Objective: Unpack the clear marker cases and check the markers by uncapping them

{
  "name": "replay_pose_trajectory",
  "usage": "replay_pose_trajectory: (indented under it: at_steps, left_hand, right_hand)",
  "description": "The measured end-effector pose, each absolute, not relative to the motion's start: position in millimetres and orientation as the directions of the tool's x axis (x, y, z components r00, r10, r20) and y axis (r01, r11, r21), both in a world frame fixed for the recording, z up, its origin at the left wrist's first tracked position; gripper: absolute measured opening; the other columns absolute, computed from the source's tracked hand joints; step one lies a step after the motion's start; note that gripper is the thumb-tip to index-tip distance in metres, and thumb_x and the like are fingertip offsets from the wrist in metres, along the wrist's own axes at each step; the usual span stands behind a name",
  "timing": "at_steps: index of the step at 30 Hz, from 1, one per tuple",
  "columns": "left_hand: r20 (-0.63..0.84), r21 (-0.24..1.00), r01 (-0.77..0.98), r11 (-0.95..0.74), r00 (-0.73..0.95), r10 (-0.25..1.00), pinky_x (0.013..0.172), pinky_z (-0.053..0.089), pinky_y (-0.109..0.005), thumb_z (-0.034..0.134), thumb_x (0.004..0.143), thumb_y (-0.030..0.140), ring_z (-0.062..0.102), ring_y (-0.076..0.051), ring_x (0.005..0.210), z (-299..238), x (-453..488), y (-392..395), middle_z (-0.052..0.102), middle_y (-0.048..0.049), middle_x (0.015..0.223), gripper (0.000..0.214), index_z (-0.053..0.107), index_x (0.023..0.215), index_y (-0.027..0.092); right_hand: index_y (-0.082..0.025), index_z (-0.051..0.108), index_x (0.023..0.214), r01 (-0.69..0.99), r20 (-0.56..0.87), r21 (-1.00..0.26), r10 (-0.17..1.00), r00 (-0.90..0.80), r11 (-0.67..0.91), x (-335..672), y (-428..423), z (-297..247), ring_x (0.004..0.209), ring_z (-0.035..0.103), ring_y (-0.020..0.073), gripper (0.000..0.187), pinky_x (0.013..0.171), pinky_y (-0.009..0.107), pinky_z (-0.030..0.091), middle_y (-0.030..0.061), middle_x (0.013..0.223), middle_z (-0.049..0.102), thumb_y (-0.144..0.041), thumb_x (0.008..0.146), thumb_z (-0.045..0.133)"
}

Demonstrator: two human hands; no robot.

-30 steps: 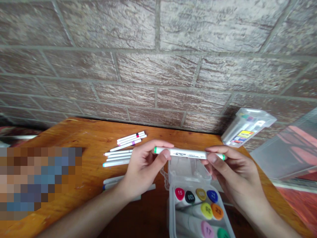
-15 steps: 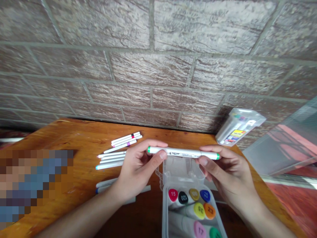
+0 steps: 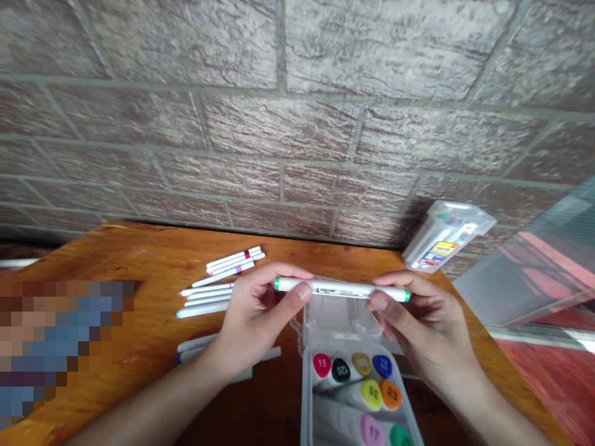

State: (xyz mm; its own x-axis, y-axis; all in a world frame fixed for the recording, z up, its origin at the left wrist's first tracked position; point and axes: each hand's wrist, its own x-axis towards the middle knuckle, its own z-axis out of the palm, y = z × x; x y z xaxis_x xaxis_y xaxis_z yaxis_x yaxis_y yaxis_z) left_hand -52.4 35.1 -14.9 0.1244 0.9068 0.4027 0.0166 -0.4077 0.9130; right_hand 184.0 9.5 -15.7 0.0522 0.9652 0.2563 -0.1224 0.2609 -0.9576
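A white marker (image 3: pixel 341 288) with green bands at both ends is held level above the table, one end in each hand. My left hand (image 3: pixel 260 322) pinches its left end between thumb and fingers. My right hand (image 3: pixel 418 328) pinches the right end the same way. Right below the marker stands an open clear plastic case (image 3: pixel 344 322) filled with markers whose coloured, numbered caps face up.
Several thin white pens (image 3: pixel 223 279) lie on the wooden table (image 3: pixel 139 260) to the left, two more (image 3: pixel 195 347) partly under my left wrist. A clear box (image 3: pixel 441 238) leans against the brick wall at the right. A blurred patch covers the left edge.
Both hands and the marker have kept their grip and pose; the view has shifted slightly, so everything sits a little further left and lower.
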Motion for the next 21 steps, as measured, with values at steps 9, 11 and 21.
replay_pose_trajectory:
  at_steps: [9, 11, 21]
  left_hand:
    - [0.331, 0.942, -0.121, -0.312, 0.188, 0.925, 0.054, 0.042, -0.019, 0.072, 0.099, 0.035, 0.063, -0.010, 0.063, -20.4, -53.6, 35.4, 0.078, -0.0009, 0.078, 0.015, 0.080, 0.106, 0.024]
    - [0.335, 0.941, -0.110, -0.320, 0.184, 0.924, 0.054, 0.043, -0.018, 0.072, 0.099, 0.034, 0.064, -0.009, 0.064, -19.9, -53.3, 35.3, 0.078, -0.0007, 0.079, 0.015, 0.080, 0.106, 0.024]
    - [0.381, 0.924, -0.013, -0.382, 0.127, 0.916, 0.057, 0.046, -0.015, 0.079, 0.093, 0.028, 0.065, -0.008, 0.066, -15.3, -50.9, 35.3, 0.080, -0.0005, 0.083, 0.010, 0.081, 0.100, 0.021]
  right_hand:
    - [-0.026, 0.085, 0.100, -0.193, 0.247, -0.949, 0.968, 0.034, 0.249, 183.3, 10.3, -13.0, 0.050, 0.063, 0.0103, 0.012, 0.043, 0.017, 0.048, 0.0048, 0.075, 0.081, -0.032, 0.089, 0.086]
    - [-0.026, 0.085, 0.099, -0.193, 0.221, -0.954, 0.973, 0.068, 0.230, 181.2, 8.6, -12.3, 0.049, 0.061, 0.0091, 0.015, 0.043, 0.016, 0.048, 0.0041, 0.073, 0.080, -0.033, 0.086, 0.089]
    - [-0.026, 0.086, 0.094, -0.171, 0.200, -0.962, 0.976, 0.084, 0.211, 181.1, 9.7, -13.5, 0.047, 0.061, 0.0083, 0.018, 0.042, 0.013, 0.048, 0.0020, 0.065, 0.077, -0.035, 0.081, 0.093]
